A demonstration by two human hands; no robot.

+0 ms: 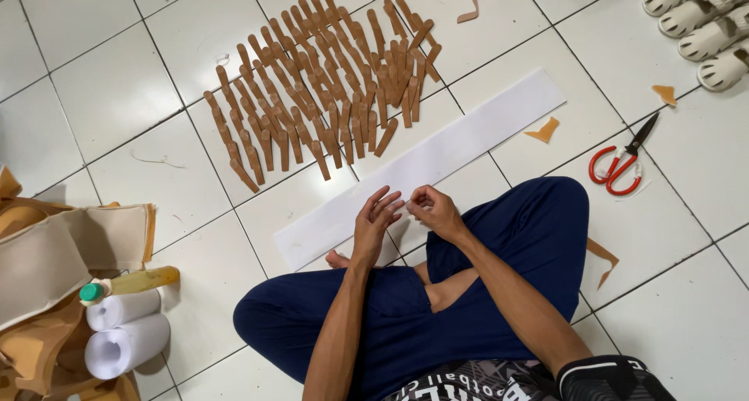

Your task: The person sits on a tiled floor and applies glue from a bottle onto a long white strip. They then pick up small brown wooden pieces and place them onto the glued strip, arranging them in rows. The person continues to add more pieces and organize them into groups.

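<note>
Seated cross-legged on the tiled floor (117, 89), we hold our left hand (373, 220), fingers spread, against our right hand (434, 211), fingers pinched; what they pinch is indiscernible. Both hover over the white strip (437, 161), below the brown pieces (320, 81).

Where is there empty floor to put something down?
Bare white tiles lie left of the rows of brown strips, above the white paper rolls. More lie lower right, below the red-handled scissors. It is crowded at the strips, along the long white sheet and around both hands, left and right.
</note>
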